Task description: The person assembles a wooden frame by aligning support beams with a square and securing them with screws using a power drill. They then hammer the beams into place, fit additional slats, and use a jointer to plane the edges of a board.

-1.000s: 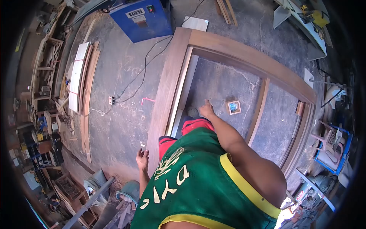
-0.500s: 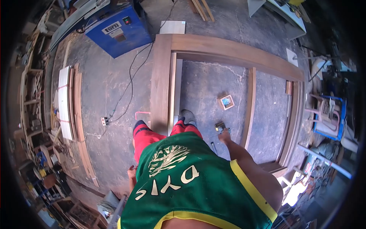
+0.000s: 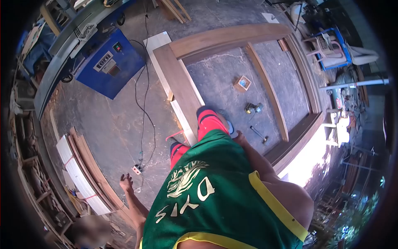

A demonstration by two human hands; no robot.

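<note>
My left hand [image 3: 126, 182] is held out to the left above the floor, its fingers apart and nothing in them. Near it lies a small socket box [image 3: 137, 169] with a cord. My right hand [image 3: 239, 137] hangs beside my right leg, fingers loosely spread, with nothing visible in it. A cordless drill [image 3: 253, 108] lies on the floor beyond that hand. A hammer-like tool [image 3: 259, 135] lies to its right. My feet straddle one side of a large wooden frame [image 3: 182, 79]. Inside the frame stands a small wooden box [image 3: 242, 83] with bluish contents.
A blue machine [image 3: 110, 62] stands at the upper left, its cord [image 3: 145, 108] trailing across the floor. Stacked boards [image 3: 81, 170] lie at left. A crossbar [image 3: 269, 89] spans the frame. A blue-framed chair [image 3: 331, 50] stands upper right. A person's blurred head [image 3: 91, 230] shows lower left.
My right hand has let go of the drill, which now lies on the floor, and drawn back to my leg. My left hand has swung outward. My body and view have turned.
</note>
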